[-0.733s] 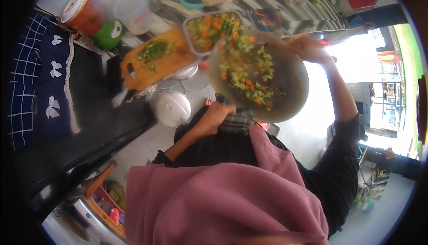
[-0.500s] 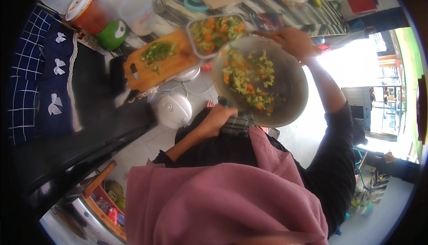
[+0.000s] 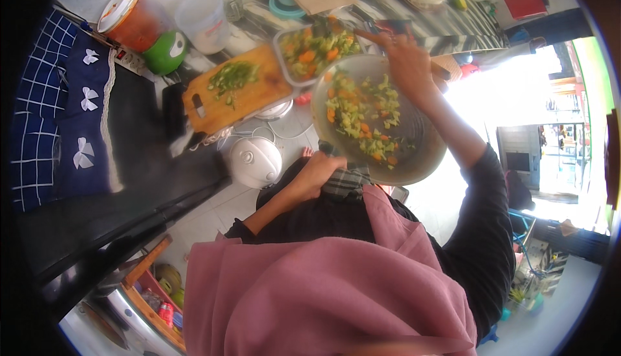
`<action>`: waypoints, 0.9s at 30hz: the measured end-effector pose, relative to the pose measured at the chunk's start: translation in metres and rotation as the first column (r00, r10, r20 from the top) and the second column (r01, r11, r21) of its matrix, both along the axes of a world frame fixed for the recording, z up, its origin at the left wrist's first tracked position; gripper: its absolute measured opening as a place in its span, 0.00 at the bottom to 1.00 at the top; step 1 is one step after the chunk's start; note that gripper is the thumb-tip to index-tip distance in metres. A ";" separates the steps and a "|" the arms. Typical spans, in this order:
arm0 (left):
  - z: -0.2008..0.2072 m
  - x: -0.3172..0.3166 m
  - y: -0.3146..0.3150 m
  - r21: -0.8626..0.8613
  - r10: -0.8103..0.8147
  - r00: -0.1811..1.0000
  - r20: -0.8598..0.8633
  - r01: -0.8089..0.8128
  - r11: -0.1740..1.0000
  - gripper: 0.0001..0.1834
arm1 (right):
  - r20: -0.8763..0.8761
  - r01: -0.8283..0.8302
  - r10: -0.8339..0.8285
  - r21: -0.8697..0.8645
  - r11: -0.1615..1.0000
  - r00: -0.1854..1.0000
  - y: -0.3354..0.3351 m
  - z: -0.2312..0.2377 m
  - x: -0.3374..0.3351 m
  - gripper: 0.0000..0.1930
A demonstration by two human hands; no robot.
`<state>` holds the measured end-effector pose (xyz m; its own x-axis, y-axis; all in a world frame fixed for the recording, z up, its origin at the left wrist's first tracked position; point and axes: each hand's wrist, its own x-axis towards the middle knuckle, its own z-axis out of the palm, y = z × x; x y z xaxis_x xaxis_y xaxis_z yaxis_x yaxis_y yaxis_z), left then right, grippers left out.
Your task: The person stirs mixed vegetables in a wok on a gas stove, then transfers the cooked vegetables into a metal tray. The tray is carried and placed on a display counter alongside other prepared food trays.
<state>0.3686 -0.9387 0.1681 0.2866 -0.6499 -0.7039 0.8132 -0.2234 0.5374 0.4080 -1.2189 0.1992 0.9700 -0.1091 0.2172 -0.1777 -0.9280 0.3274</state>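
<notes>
The diced vegetables [image 3: 375, 144], green with orange carrot-like pieces, lie spread along the left side of a wide, round, grey metal pan [image 3: 424, 139], whose right side is mostly bare. The pan is held in front of the worktop [image 3: 381, 10], which has a black-and-white striped covering. The left hand [image 3: 315, 175] is closed around the pan's dark handle [image 3: 326, 149], just beside a dark checked cloth [image 3: 347, 184]; since this hand carries the weight, a firm, level grip with the elbow near the body should serve best. The right hand [image 3: 409, 68] is wrapped around the brown handle [image 3: 372, 36] of a long utensil, whose darker end sits over the right part of a translucent, rectangular plastic container [image 3: 299, 84], well filled with the same mix. The pan's rim appears right at the container's lower corner; whether they touch cannot be told. Keeping that gap narrow, taking modest scoops and tipping them toward the container's middle would probably limit spills. Some care is wise on the left, where an orange-brown wooden cutting board [image 3: 268, 77] bearing finely chopped greens [image 3: 233, 79] lies right against the container: a nudge could shift both.
</notes>
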 end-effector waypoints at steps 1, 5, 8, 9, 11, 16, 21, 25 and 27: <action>0.001 0.000 0.000 -0.001 -0.002 1.000 -0.006 0.002 1.000 0.07 | 0.031 -0.003 0.003 0.006 1.000 1.000 0.000 0.000 -0.002 0.18; 0.005 0.001 0.001 0.002 -0.025 1.000 -0.001 0.025 1.000 0.06 | 0.093 0.005 -0.012 0.073 0.997 0.996 -0.005 -0.002 -0.015 0.22; 0.005 0.001 0.001 0.017 -0.010 1.000 -0.002 0.010 1.000 0.06 | 0.167 -0.053 0.034 0.112 0.992 0.985 -0.012 -0.005 -0.025 0.25; 0.004 0.001 0.000 -0.003 -0.004 1.000 -0.005 0.004 1.000 0.05 | 0.165 -0.060 0.044 0.088 0.994 0.985 -0.015 -0.005 -0.028 0.26; 0.001 0.002 0.000 0.022 -0.019 0.999 -0.025 0.020 1.000 0.06 | 0.180 -0.056 0.051 0.024 0.998 0.982 -0.018 -0.006 -0.033 0.27; -0.003 0.000 0.001 0.014 -0.014 0.999 -0.035 0.015 1.000 0.07 | 0.220 -0.057 0.053 0.012 0.998 0.974 -0.019 -0.001 -0.040 0.27; -0.003 -0.003 0.001 -0.027 0.032 0.999 -0.019 -0.032 0.999 0.10 | 0.147 0.068 -0.090 0.152 0.986 0.985 -0.021 0.001 -0.050 0.26; -0.002 -0.001 0.002 -0.033 -0.015 1.000 -0.016 0.015 0.999 0.10 | 0.012 0.177 -0.221 0.557 0.812 0.975 -0.039 0.000 -0.058 0.24; -0.002 -0.002 0.002 -0.034 -0.011 1.000 -0.021 0.010 0.999 0.10 | 0.031 0.140 -0.212 0.656 0.741 0.977 -0.049 0.005 -0.065 0.23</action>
<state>0.3669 -0.9363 0.1665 0.2647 -0.6765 -0.6873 0.8222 -0.2141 0.5274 0.3428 -1.2682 0.2044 0.8971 -0.4246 0.1220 -0.3565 -0.8589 -0.3676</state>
